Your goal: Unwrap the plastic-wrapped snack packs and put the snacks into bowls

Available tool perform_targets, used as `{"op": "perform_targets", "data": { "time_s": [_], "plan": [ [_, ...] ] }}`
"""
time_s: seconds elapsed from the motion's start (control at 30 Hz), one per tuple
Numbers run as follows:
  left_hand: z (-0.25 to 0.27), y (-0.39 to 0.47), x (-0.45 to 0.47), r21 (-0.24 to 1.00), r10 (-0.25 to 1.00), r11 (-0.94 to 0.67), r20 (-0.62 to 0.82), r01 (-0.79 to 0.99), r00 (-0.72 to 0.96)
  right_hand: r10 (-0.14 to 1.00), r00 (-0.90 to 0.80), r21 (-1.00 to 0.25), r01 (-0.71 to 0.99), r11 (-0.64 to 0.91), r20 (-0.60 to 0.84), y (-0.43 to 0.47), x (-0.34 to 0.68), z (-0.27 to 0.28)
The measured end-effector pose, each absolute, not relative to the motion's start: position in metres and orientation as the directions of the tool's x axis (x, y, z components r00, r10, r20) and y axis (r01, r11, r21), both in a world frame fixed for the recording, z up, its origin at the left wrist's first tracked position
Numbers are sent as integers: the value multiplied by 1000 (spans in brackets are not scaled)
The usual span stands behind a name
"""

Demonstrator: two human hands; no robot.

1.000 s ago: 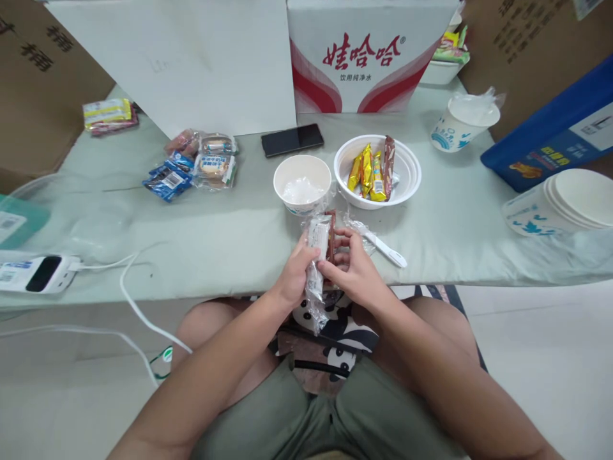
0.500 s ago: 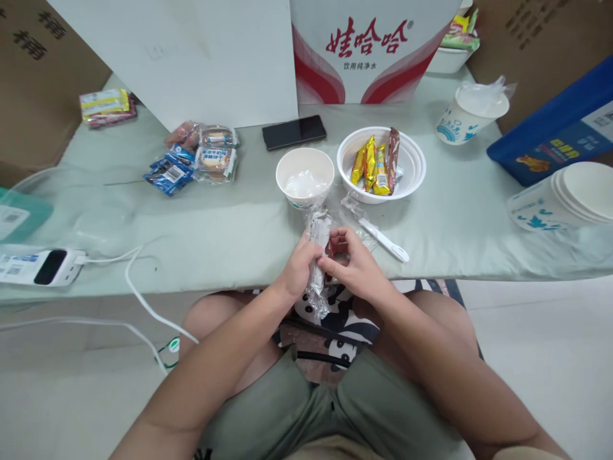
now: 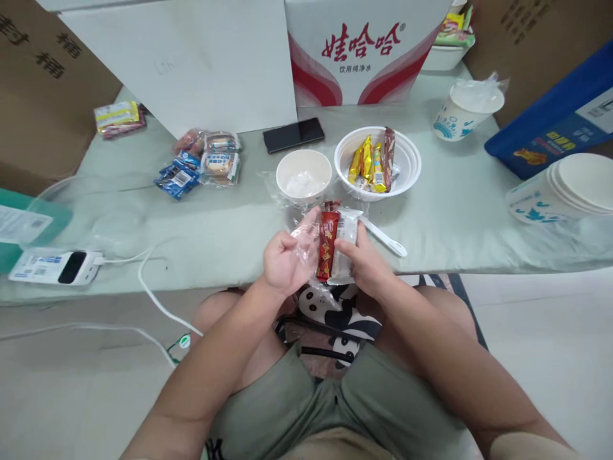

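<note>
My right hand [image 3: 371,259] grips a white wrapped snack packet [image 3: 345,239], its thumb across the front. A red snack packet [image 3: 328,246] lies against the white one's left side. My left hand [image 3: 287,260] is palm up with fingers stretched and thumb apart. A clear plastic bag [image 3: 306,243] spreads over its fingers and reaches the packets; whether the fingers are inside the bag I cannot tell. Just beyond the hands stands a paper cup [image 3: 304,166] with clear plastic inside. The white bowl [image 3: 412,153] beside it holds several wrapped bars. A white plastic handle [image 3: 390,239] lies near my right hand.
A black phone [image 3: 294,135] lies behind the cup. Left are several wrapped snacks [image 3: 220,165], a power bank [image 3: 57,266] and white cables. Right are stacked paper cups [image 3: 541,198], a blue package [image 3: 541,128] and another cup [image 3: 445,118]. Boxes [image 3: 364,57] line the back.
My hands have moved apart and the left has turned palm up, its fingers unwrapped. The packets now face up, with red and white sides showing, held on the right.
</note>
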State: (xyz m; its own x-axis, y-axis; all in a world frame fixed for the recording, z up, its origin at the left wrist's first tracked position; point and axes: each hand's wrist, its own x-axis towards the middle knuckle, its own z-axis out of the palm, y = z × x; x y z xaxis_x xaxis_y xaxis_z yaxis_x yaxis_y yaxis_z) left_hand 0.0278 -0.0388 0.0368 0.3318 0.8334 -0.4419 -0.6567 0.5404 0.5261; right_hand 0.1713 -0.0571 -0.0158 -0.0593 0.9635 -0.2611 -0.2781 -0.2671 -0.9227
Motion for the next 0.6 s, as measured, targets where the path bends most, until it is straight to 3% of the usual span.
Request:
{"op": "perform_targets", "data": {
  "time_s": [0.1, 0.2, 0.33, 0.6],
  "plan": [
    [43, -38, 20, 527, 847, 527, -394, -667, 358, 925, -69, -760, -549, -348, -373, -55, 168, -7],
    [42, -34, 11, 544, 858, 514, -333, -663, 391, 908, -133, -640, -669, -377, -396, -54, 167, 1],
    [38, -29, 1, 564, 857, 512, -283, -648, 431, 893, -209, -577, -699, -421, -398, -56, 167, 4],
    [37, -20, -18, 644, 916, 381, -166, -663, 365, 885, -187, -592, -682, -429, -426, -55, 167, 2]
  ]
}}
